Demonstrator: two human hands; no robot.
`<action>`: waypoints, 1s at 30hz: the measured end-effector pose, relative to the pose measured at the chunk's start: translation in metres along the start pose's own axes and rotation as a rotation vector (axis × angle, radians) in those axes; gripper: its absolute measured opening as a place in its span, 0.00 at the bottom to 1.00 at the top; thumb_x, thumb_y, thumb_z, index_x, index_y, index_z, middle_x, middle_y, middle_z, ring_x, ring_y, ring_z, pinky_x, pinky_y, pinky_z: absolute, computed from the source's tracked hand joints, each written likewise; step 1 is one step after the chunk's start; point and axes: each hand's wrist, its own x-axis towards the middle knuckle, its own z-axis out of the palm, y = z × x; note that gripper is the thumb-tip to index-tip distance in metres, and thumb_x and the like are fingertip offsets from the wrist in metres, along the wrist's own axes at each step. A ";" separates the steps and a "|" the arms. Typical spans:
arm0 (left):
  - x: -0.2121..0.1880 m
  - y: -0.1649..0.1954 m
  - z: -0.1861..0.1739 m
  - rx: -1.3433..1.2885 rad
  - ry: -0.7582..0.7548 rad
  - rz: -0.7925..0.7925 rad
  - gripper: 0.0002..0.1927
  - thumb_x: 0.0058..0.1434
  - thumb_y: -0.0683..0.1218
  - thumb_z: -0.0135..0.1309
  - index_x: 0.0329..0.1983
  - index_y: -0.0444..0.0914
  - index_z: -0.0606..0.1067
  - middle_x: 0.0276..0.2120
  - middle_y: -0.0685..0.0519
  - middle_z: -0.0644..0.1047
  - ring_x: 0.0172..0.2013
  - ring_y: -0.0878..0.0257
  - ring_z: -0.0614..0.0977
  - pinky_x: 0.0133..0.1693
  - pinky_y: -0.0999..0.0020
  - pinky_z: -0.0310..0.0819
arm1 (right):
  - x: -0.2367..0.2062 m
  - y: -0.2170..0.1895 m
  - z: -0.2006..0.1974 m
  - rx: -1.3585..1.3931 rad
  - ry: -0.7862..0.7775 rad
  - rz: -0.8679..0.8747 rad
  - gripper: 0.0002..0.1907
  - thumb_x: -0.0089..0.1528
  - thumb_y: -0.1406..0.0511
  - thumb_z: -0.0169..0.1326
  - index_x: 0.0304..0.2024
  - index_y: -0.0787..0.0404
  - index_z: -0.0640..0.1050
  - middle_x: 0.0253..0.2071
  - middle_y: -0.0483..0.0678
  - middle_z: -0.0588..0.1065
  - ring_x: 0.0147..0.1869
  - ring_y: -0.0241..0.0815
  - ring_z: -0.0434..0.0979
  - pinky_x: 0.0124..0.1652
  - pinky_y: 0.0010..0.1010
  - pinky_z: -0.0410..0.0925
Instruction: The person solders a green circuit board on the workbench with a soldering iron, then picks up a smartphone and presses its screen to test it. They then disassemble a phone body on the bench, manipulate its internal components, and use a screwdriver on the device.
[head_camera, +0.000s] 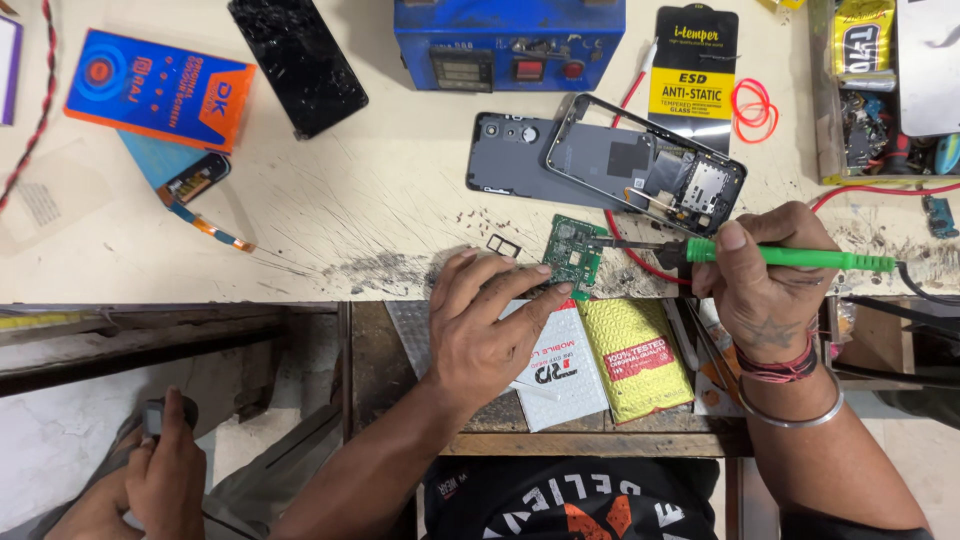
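Seen from above, over a scratched, soot-marked cream tabletop. Left hand laid flat, fingers spread and not closed on anything, fingertips pressing down the near edge of a small green rectangular circuit board at the tabletop's front edge. Right hand wrapped closed around the bright green handle of a soldering iron, thumb on top, dark metal tip resting on the board's upper right part. Iron lying almost level, long axis running right to left, tip pointing left at the board, black cord trailing off to the right. Board's longer side running roughly away from the body, tilted slightly. To do this well, probably best: board kept pinned so no sliding under the tip, fingertips kept well clear of the hot end, tip touched only to the intended joint, wrist steadied on the tabletop edge. Just beyond the board, an opened dark grey phone frame overlapping a grey back cover; a blue boxy bench unit further back. Below the left hand, in an open drawer, a white packet beside a yellow padded packet. At lower left, another person's hands holding a small dark object.
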 end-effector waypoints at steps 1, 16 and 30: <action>0.001 0.002 -0.001 -0.014 -0.003 -0.005 0.13 0.60 0.45 0.67 0.48 0.51 0.85 0.49 0.60 0.80 0.55 0.60 0.74 0.63 0.50 0.68 | 0.000 -0.002 -0.002 -0.023 -0.010 0.002 0.17 0.75 0.65 0.57 0.36 0.63 0.65 0.25 0.50 0.73 0.21 0.33 0.72 0.19 0.21 0.64; 0.004 0.028 0.006 0.024 -0.003 -0.008 0.14 0.59 0.43 0.66 0.47 0.52 0.85 0.49 0.61 0.81 0.54 0.60 0.74 0.63 0.49 0.67 | -0.006 -0.013 -0.024 0.010 0.008 0.007 0.17 0.76 0.65 0.58 0.37 0.64 0.65 0.27 0.50 0.73 0.23 0.33 0.73 0.20 0.21 0.65; 0.012 0.023 0.019 0.000 0.016 0.000 0.12 0.61 0.45 0.67 0.47 0.52 0.85 0.48 0.61 0.81 0.54 0.60 0.74 0.62 0.51 0.68 | 0.002 -0.004 -0.031 -0.001 0.006 -0.023 0.18 0.76 0.64 0.58 0.38 0.64 0.65 0.26 0.52 0.73 0.22 0.34 0.72 0.20 0.22 0.64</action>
